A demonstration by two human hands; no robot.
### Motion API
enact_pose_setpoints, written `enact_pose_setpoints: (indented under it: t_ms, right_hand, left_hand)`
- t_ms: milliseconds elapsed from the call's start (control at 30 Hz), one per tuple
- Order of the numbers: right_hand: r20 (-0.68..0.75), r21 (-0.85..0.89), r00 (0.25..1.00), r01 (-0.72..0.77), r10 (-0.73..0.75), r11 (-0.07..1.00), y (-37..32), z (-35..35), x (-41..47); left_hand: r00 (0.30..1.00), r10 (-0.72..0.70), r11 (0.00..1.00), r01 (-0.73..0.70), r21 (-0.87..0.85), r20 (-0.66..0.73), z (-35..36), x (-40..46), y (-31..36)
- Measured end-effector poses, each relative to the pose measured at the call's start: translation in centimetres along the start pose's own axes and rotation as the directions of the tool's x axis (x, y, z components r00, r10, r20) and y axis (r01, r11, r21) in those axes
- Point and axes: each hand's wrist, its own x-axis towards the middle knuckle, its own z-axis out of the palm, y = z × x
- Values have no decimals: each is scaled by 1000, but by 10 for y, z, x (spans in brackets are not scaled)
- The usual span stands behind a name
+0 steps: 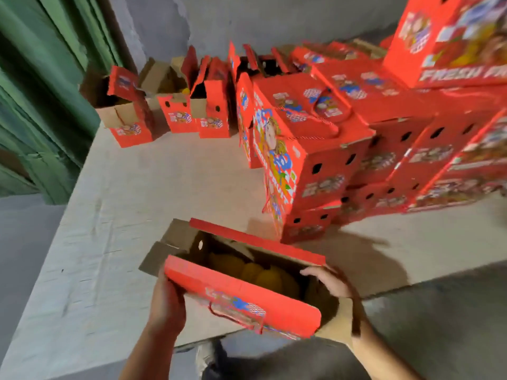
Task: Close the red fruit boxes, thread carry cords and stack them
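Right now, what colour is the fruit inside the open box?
Yellow-orange. The head view shows the fruit in the open box, between its raised flaps.

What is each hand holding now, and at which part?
The left hand holds the open fruit box by the left end of its near red flap. The right hand rests on the right end flap; its grip cannot be told.

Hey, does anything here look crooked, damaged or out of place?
Nothing looks damaged or spilled. The closed box at the near left of the red stack sits tilted and overhangs the box under it, so it looks askew. The open box between the hands simply has its flaps up, yellow fruit showing.
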Motion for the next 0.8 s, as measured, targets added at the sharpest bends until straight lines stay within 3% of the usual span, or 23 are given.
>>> enact_pose_setpoints:
  t_ms: [100, 200, 233, 267, 367, 433, 533, 700, 800]
  right_hand:
    - [-132, -45, 986, 101, -106, 994, 20, -37, -29]
    - [-305, 166, 949, 133, -78, 977, 38, -81, -21]
    - [-265, 373, 964, 123, -22, 920, 46, -94, -15]
    - [-153, 558, 985, 19, 80, 829, 61, -106, -10]
    - [8, 686, 974, -169, 226, 708, 97, -148, 14]
    - [97, 687, 965, -241, 243, 685, 114, -175, 29]
    - [-5, 585, 973, -183, 229, 790, 141, -203, 47]
    - [-109, 598, 951, -169, 288, 784, 190, -250, 65]
    - [-135, 616, 953, -134, 272, 776, 221, -278, 80]
  left_hand:
    - [994, -69, 997, 65, 40, 89, 48, -41, -26]
    - [982, -51, 991, 28, 130, 180, 89, -56, -50]
    - [979, -45, 992, 21, 124, 199, 101, -57, -57]
    - [970, -60, 993, 34, 111, 236, 114, -58, -62]
    - [922, -149, 989, 131, 75, 357, 151, -54, -71]
    - [890, -222, 975, 208, 80, 398, 175, -50, -80]
    - [840, -328, 944, 309, 117, 432, 216, -56, -98]
    - [801, -317, 947, 240, 213, 507, 283, -73, -102]
    - [818, -303, 951, 224, 214, 489, 322, -73, -111]
